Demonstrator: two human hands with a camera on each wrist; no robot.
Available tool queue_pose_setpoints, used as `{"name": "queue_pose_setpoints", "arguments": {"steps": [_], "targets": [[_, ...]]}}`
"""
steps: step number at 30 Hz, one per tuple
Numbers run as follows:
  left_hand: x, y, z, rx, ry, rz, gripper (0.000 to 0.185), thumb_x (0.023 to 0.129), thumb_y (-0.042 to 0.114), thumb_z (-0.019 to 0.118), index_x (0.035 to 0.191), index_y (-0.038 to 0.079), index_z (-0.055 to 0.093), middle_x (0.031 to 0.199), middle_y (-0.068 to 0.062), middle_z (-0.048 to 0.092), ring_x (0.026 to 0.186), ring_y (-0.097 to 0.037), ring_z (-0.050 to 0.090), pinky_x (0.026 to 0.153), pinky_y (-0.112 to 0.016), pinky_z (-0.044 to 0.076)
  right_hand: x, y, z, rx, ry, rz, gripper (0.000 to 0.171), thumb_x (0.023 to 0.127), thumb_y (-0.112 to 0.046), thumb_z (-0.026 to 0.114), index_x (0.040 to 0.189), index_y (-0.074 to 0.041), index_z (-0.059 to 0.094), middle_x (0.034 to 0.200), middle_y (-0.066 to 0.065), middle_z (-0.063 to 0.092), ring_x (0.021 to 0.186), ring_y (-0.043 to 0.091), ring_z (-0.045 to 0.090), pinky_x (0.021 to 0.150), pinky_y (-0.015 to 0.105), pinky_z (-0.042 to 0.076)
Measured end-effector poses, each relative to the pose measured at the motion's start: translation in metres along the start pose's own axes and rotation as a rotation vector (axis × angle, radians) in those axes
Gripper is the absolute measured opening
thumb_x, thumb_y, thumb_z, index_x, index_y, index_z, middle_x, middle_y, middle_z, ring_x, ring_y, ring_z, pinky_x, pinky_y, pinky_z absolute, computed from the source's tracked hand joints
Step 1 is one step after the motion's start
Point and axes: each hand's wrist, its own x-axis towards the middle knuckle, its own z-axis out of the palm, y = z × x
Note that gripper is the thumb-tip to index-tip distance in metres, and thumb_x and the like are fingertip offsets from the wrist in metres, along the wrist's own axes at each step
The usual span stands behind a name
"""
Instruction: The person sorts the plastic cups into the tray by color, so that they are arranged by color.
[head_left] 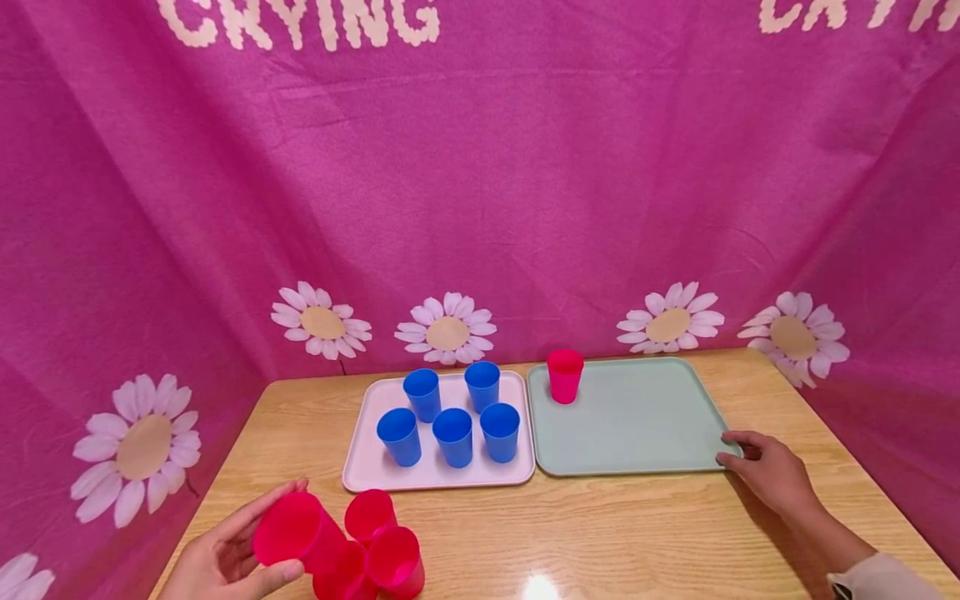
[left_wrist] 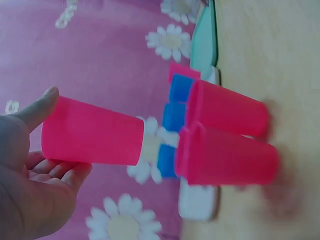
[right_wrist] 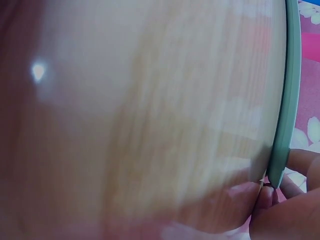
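My left hand [head_left: 217,558] holds a pinkish-red plastic cup [head_left: 318,537] between thumb and fingers. In the left wrist view this cup [left_wrist: 95,132] is raised off the table, its mouth toward the palm. Right beside it, three more red cups [head_left: 397,565] stand bunched on the table. On the right, my right hand [head_left: 776,479] pinches the near right corner of a pale green tray [head_left: 637,433], thumb and fingers about its rim. One red cup [head_left: 565,379] stands upright at that tray's back left. The right wrist view shows the tray's edge [right_wrist: 287,100] and the fingers at its corner.
Left of the green tray, nearly touching it, lies a pale pink tray [head_left: 360,475] bearing several upright blue cups [head_left: 453,442]. Both trays sit toward the back of a wooden table [head_left: 585,525]. Magenta cloth [head_left: 525,208] with daisies hangs behind and at both sides.
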Motion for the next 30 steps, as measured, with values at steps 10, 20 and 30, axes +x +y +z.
{"name": "queue_pose_setpoints", "arguments": {"steps": [10,20,30], "targets": [[0.03,0.096,0.052,0.002,-0.069,0.015,0.077,0.085,0.019,0.086,0.153,0.018,0.049,0.14,-0.014,0.062,0.108,-0.027,0.069,0.082,-0.036,0.061,0.001,0.002,0.0,-0.011,0.008,-0.004,0.041,0.091,-0.018,0.078,0.121,0.008,0.068,0.11,0.03,0.069,0.092,0.031,0.063,0.076,0.04,0.046],[0.074,0.125,0.114,0.047,-0.23,0.205,0.074,0.085,0.019,0.086,0.151,0.017,0.053,0.128,-0.009,0.067,0.109,-0.024,0.068,0.083,-0.034,0.061,-0.001,0.001,0.002,-0.004,0.019,-0.016,0.04,0.09,-0.017,0.078,0.12,0.008,0.068,0.112,0.031,0.069,0.093,0.034,0.064,0.076,0.041,0.046],[0.112,0.128,0.181,0.065,-0.272,0.218,0.072,0.086,0.021,0.086,0.15,0.014,0.053,0.119,-0.004,0.071,0.103,-0.018,0.069,0.082,-0.03,0.06,0.0,0.001,0.001,-0.008,0.011,-0.007,0.042,0.091,-0.019,0.078,0.121,0.008,0.068,0.11,0.029,0.069,0.092,0.031,0.063,0.075,0.04,0.046]]}}
